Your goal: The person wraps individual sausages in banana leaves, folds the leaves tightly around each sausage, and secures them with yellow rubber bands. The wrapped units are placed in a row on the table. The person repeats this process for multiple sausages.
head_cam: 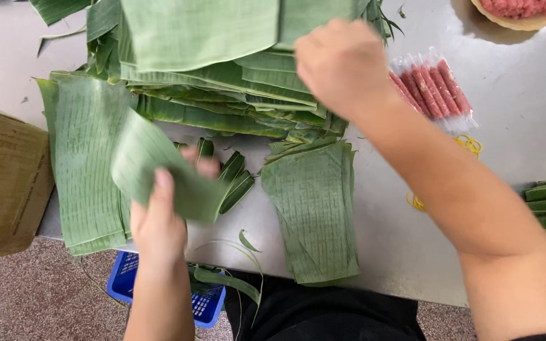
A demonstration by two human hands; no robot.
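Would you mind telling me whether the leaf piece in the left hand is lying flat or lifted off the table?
Lifted. The left hand pinches the leaf piece, which curves above the leaf stack.

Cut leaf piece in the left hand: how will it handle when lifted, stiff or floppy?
Probably floppy: the leaf piece curves over the left hand, which pinches one edge. Likely light, being thin. It may tear along its visible parallel ribs.

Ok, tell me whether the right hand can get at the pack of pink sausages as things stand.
Probably yes: the right hand rests on the banana leaf pile, the sausage pack lies just beside it on the bare steel table, nothing between them.
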